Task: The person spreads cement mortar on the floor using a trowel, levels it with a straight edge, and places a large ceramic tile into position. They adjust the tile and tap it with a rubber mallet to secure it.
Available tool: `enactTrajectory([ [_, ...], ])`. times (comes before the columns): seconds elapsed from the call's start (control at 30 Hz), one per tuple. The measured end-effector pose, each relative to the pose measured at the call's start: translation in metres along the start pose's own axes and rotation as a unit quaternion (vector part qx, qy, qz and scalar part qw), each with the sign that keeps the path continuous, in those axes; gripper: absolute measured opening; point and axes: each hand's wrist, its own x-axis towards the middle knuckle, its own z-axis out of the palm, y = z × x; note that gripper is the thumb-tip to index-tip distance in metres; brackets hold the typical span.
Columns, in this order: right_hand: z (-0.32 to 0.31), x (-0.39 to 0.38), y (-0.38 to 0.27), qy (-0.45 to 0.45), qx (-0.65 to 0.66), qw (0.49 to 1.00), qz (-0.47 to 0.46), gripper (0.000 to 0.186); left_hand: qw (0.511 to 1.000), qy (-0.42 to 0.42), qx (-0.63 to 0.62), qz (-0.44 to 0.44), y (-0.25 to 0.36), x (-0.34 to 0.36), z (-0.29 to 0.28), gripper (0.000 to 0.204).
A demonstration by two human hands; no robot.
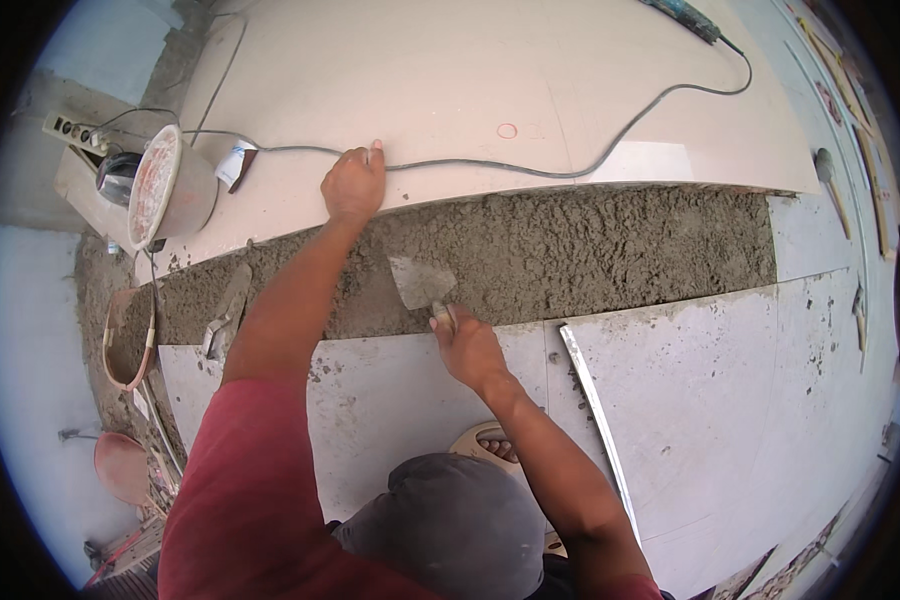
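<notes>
Right hand [470,348] is clamped on the trowel [420,283], its blade apparently held flat to the mortar [580,248] between pale tile [440,90] and grey tile [690,400]; left hand [353,184] is planted on the pale tile, presumably for bracing, its finger spread cannot be told

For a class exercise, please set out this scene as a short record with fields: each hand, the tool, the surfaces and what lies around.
Left hand: on the beige slab, by the dark cable; whether it presses the cable is unclear
Right hand: grips the trowel by its handle
Trowel blade: over the grey mortar-like strip
Near side: pale grey tiles, with a metal bar lying across them
Left side: whitish bucket, tilted; power strip beyond it
Far right: power tool on the slab
</notes>
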Motion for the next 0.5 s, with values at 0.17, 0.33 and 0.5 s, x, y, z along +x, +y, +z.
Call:
enactTrajectory([
  [0.17,-0.081,-0.039,0.037,0.108,-0.032,0.994,-0.002,0.047,1.0,0.017,-0.003,-0.006,-0.038,0.002,0.017,0.057],
  [0.33,-0.174,-0.101,0.093,0.238,-0.207,0.948,0.049,0.041,1.0,0.003,-0.004,0.002,-0.029,0.007,0.015,0.061],
  [0.5,-0.239,-0.139,0.12,0.29,-0.412,0.859,0.096,0.038,1.0,0.011,-0.004,-0.002,-0.023,0.004,0.016,0.059],
])
